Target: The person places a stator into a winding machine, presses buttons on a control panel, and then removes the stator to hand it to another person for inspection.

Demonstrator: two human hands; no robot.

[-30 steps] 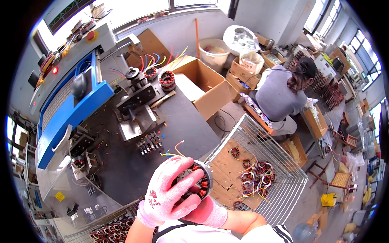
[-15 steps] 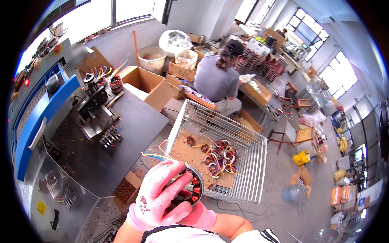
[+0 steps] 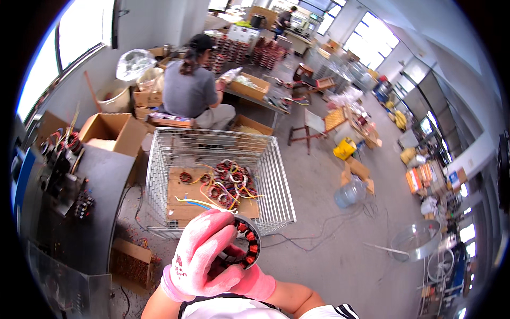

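Both my hands wear pink gloves and hold a round motor stator with copper windings and loose coloured wires close to my chest. My left hand wraps over its top and left side. My right hand cups it from below, mostly hidden under the left. Just beyond the stator stands a wire mesh basket with a wooden floor, holding several similar wound stators with tangled wires.
A dark workbench with a machine is at my left. Open cardboard boxes lie beyond it. A person in grey sits past the basket at a table. A water jug and metal bowl lie on the floor at right.
My view has swung right, from the workbench to the wire basket and the floor. Both hands have kept hold of the stator near my chest.
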